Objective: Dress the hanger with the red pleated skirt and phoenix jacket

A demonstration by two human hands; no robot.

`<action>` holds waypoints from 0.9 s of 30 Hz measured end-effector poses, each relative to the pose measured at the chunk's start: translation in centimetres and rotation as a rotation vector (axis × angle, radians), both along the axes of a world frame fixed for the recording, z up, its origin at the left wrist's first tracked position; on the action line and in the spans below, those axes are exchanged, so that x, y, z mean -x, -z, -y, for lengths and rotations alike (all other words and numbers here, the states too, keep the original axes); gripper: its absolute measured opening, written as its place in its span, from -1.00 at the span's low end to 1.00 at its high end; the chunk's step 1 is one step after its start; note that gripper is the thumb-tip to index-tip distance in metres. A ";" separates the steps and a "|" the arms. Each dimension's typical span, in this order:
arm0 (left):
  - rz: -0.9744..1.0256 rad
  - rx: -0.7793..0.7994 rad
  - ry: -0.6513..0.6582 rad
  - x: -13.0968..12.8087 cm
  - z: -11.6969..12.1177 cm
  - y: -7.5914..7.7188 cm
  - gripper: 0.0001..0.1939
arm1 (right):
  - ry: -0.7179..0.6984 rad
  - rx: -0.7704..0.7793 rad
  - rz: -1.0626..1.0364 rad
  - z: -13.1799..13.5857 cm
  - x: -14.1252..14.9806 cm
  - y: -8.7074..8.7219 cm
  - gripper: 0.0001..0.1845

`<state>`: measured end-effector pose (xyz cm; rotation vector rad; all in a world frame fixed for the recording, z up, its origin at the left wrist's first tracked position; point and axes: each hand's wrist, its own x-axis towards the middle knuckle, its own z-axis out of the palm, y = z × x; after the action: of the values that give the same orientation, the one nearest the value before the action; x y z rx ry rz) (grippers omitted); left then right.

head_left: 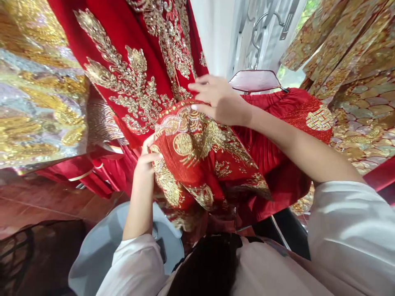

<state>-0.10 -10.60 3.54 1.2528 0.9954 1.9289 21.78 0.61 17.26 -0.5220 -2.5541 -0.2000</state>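
A red embroidered garment (197,164) with gold thread, beads and a round gold emblem spreads out between my hands. My left hand (146,158) is closed on its left edge, the fingers lying over the cloth and the thumb hidden. At the upper edge is my right hand (220,98), open with its fingers stretched out to the left. The thumb lies close to the beaded border; whether it touches the cloth I cannot tell. Just behind hangs a red gown (123,37) with raised gold appliqué, close to my right fingertips.
A pleated red skirt (277,152) hangs at right from a hanger (254,80) with a metal hook. Gold sequined garments (364,86) hang at far right, with another gold garment (43,90) at left. Below stands a grey plastic chair (98,242) with a dark phone-like object (161,250).
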 end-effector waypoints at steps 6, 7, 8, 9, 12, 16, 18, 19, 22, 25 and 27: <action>0.061 0.102 0.141 2.3 -1.7 -0.5 -0.55 | 0.050 0.045 0.067 -3.7 1.9 1.5 -0.67; 0.054 0.099 0.199 2.3 -1.9 -0.6 -0.53 | 0.019 0.051 0.055 -3.5 1.4 1.6 -0.67; 0.046 0.090 0.258 2.2 -2.0 -0.7 -0.51 | -0.026 0.061 0.038 -3.0 0.8 1.6 -0.67; 0.037 0.080 0.314 2.1 -2.2 -0.8 -0.48 | -0.080 0.079 0.020 -2.5 0.0 1.6 -0.67; 0.000 0.060 0.437 1.5 -3.0 -1.1 -0.37 | -0.238 0.155 -0.032 -0.6 -2.2 1.5 -0.64; -0.052 0.033 0.411 1.2 -5.5 -1.1 -0.38 | -0.275 0.175 -0.123 0.8 -4.0 2.0 -0.63; -0.072 0.021 0.361 0.8 -7.2 -0.9 -0.40 | -0.241 0.160 -0.156 1.3 -4.5 2.2 -0.64; -0.086 0.014 0.336 0.5 -8.0 -0.8 -0.39 | -0.221 0.156 -0.163 1.5 -4.8 2.4 -0.65; -0.154 0.009 0.305 -1.6 -10.0 -0.1 -0.28 | -0.149 0.144 -0.198 2.6 -5.8 3.0 -0.67; -0.111 0.047 0.332 -4.4 -11.2 0.3 -0.19 | -0.073 0.111 -0.306 3.5 -7.2 4.2 -0.67; -0.049 0.077 0.321 -6.1 -12.1 -0.2 -0.26 | -0.002 0.083 -0.381 3.8 -8.1 4.9 -0.67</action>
<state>5.96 1.55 3.75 1.3315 0.8265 1.6059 29.92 -3.20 12.38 -0.5322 -2.1976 0.0081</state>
